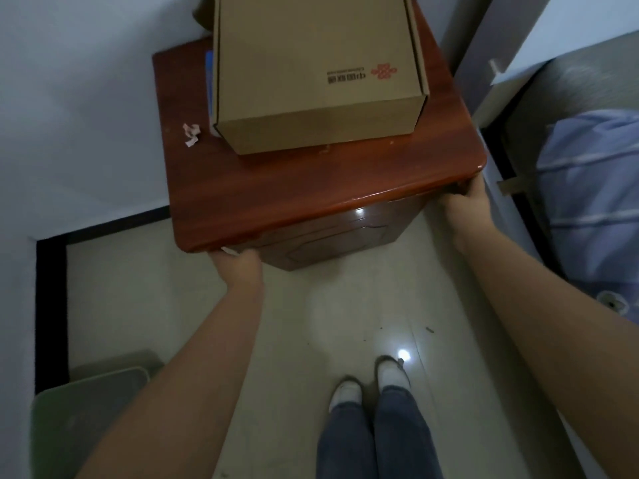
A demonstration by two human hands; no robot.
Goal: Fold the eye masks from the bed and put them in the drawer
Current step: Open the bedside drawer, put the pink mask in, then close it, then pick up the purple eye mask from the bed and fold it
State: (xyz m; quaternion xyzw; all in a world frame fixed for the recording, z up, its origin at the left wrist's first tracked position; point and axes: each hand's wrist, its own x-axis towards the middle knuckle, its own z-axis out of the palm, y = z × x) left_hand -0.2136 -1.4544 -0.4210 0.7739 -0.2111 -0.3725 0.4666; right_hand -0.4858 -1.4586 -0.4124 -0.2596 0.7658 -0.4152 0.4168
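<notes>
A reddish-brown wooden nightstand [311,188] stands in front of me against the wall. Its glossy drawer front [332,236] faces me and looks closed. My left hand [238,267] grips under the near left corner of the top. My right hand [470,202] grips the near right corner, fingers curled under the edge. No eye mask is in view. The bed [587,209] with a blue striped cover lies at the right edge.
A closed cardboard box [318,70] sits on the nightstand's back half, with crumpled paper scraps [191,133] at its left. A greenish bin [86,420] stands on the tiled floor at lower left. My feet [370,385] are below the nightstand.
</notes>
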